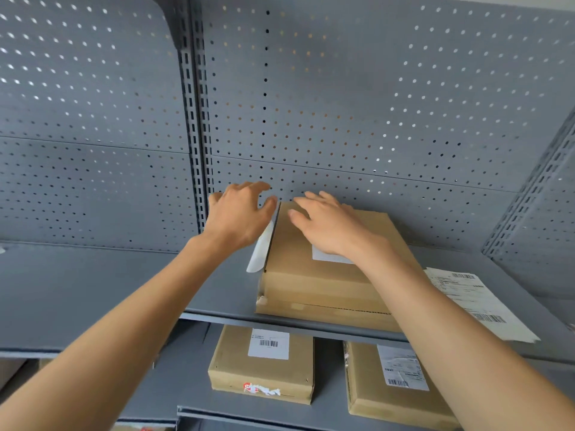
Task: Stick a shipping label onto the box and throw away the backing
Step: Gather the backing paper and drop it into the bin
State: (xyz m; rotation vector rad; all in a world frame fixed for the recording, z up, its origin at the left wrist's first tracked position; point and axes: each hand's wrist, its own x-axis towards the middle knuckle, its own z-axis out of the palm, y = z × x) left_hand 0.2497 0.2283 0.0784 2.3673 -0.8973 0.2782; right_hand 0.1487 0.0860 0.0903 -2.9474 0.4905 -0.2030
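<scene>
bare forearms, no sleeves, no gloves

box [323, 275] on shelf [93, 290], label sheets [479, 303] right, two boxes [264, 365] below

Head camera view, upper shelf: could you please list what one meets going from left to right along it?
Left hand → white backing strip hanging beside the box → cardboard box with the right hand flat on its label → stack of loose label sheets.

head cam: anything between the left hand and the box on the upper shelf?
Yes. In the head view, a white backing strip hangs beside the box, under the left hand.
</scene>
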